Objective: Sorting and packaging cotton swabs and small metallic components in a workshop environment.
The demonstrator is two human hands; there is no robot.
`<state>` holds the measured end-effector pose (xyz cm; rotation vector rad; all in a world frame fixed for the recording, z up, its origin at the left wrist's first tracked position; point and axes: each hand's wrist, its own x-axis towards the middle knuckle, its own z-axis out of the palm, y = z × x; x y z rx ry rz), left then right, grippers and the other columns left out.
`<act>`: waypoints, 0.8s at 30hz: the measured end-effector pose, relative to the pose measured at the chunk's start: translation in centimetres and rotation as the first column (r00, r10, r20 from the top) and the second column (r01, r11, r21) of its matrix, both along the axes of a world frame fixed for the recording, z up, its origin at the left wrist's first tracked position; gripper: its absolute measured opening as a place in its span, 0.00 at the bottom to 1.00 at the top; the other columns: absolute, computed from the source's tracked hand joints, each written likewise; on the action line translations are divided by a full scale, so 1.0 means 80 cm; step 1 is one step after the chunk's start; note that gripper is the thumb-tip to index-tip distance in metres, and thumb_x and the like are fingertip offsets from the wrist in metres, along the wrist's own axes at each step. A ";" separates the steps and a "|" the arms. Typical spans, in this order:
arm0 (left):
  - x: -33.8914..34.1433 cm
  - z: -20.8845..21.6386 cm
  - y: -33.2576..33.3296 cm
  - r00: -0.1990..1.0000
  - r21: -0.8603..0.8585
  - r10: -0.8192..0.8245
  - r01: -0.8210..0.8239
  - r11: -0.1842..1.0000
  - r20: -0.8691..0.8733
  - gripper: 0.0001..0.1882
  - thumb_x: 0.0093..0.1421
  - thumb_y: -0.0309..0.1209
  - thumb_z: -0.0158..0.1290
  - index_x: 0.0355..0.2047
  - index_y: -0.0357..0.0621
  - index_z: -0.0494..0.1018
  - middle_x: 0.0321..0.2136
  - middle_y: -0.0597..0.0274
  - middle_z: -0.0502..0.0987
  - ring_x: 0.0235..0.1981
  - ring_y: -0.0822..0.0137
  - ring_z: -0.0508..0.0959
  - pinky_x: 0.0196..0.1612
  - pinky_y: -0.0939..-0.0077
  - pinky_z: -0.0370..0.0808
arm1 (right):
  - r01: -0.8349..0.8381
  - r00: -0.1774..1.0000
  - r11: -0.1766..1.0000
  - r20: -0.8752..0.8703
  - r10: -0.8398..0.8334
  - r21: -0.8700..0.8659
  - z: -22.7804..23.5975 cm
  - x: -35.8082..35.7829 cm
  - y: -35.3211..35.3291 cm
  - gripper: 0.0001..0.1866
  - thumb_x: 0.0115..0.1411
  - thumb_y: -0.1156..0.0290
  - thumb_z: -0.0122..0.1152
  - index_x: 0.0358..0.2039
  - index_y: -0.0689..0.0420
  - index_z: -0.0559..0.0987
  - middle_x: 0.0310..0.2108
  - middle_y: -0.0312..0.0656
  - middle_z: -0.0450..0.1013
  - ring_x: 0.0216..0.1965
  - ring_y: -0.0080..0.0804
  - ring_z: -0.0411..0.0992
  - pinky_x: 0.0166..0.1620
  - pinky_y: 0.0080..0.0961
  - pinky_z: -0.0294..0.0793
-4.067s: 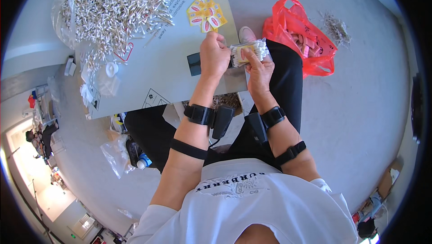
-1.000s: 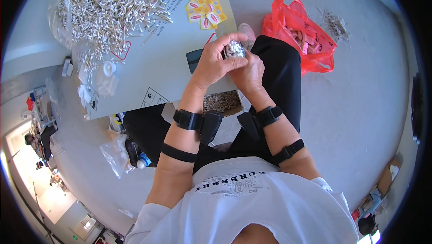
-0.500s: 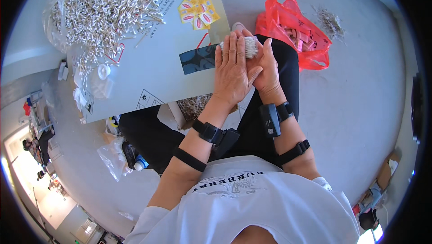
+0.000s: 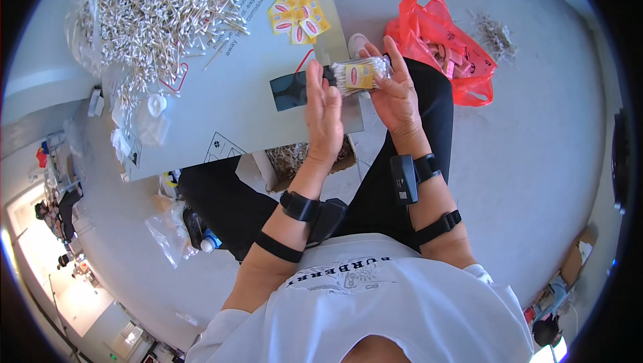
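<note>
your right hand (image 4: 396,102) clasps the swab pack (image 4: 355,77); your left hand (image 4: 324,120), flat and unclenched, stands just beside it, yellow cards (image 4: 298,16) beyond.

at the upper right of the frame you have a red plastic bag (image 4: 429,28) standing open on the grey floor (image 4: 522,162), pink pieces (image 4: 454,66) showing inside it. toward the lower left, you can see a crumpled clear plastic bag (image 4: 165,234) and, near it, a blue and white bottle (image 4: 209,240). at the far left, you have another person (image 4: 63,215) in dark trousers beside a bright opening (image 4: 79,289). at the lower right rim, you see a cardboard box (image 4: 576,256); the clutter below it is too small to make out.
</note>
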<state>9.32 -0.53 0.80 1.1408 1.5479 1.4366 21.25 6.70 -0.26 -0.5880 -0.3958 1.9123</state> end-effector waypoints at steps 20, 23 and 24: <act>-0.007 0.015 0.018 0.805 -0.085 0.206 -0.191 0.978 0.556 0.38 0.68 0.47 0.45 0.66 0.34 0.45 0.60 0.41 0.59 0.61 0.55 0.63 0.64 0.62 0.59 | 0.035 0.978 0.998 0.207 -0.022 -0.059 -0.005 -0.013 0.011 0.14 0.67 0.74 0.47 0.50 0.65 0.73 0.48 0.49 0.74 0.52 0.39 0.73 0.56 0.33 0.73; -0.006 0.020 0.019 0.766 -0.139 0.210 -0.157 0.978 0.607 0.35 0.68 0.47 0.46 0.65 0.34 0.50 0.56 0.42 0.65 0.56 0.58 0.68 0.60 0.64 0.64 | 0.030 0.976 0.999 0.218 -0.020 -0.045 -0.004 -0.013 0.011 0.14 0.67 0.74 0.47 0.49 0.65 0.74 0.47 0.49 0.75 0.51 0.38 0.74 0.55 0.31 0.73; -0.011 0.023 0.022 0.767 -0.141 0.211 -0.157 0.977 0.606 0.35 0.68 0.47 0.46 0.65 0.34 0.50 0.56 0.42 0.65 0.56 0.58 0.68 0.60 0.64 0.64 | 0.030 0.976 0.998 0.218 -0.019 -0.046 -0.004 -0.012 0.012 0.14 0.67 0.74 0.47 0.49 0.65 0.74 0.47 0.49 0.75 0.51 0.38 0.74 0.55 0.31 0.73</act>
